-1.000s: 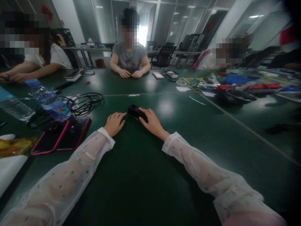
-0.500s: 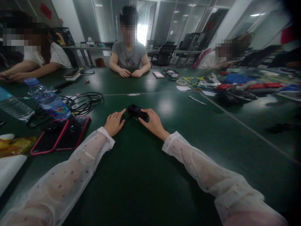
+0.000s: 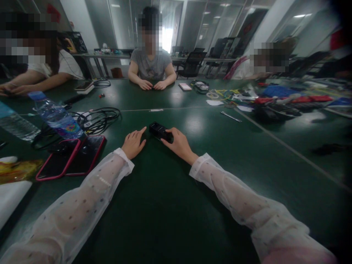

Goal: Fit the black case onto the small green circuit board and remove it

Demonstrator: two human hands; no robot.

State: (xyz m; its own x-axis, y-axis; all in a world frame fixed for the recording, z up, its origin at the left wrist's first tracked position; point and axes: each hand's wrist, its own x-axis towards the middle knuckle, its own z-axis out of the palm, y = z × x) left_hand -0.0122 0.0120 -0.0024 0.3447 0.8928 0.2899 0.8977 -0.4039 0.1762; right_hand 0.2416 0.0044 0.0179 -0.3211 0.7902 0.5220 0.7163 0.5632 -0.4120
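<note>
A small black box-shaped device (image 3: 158, 130) with a recess at its far left end lies on the dark green table (image 3: 154, 205). Thumb and fingers of my right hand (image 3: 179, 145) grip its near right end, hiding part of it. My left hand (image 3: 134, 142) rests on the tabletop just left of the device, apart from it. Its index finger stretches toward the device's left end and the thumb is spread. Nothing is in that hand. What exact kind the device is, I cannot tell.
To the left are two red-edged phones (image 3: 85, 156), a water bottle (image 3: 56, 115) and coiled black cables (image 3: 101, 119). A wrench (image 3: 231, 117) lies right of centre, before piled cables and tools (image 3: 286, 101). A person (image 3: 151, 66) sits opposite; others sit at both sides.
The near right end of the device has shifted very slightly within my right hand's grip. My left hand stays where it was.
</note>
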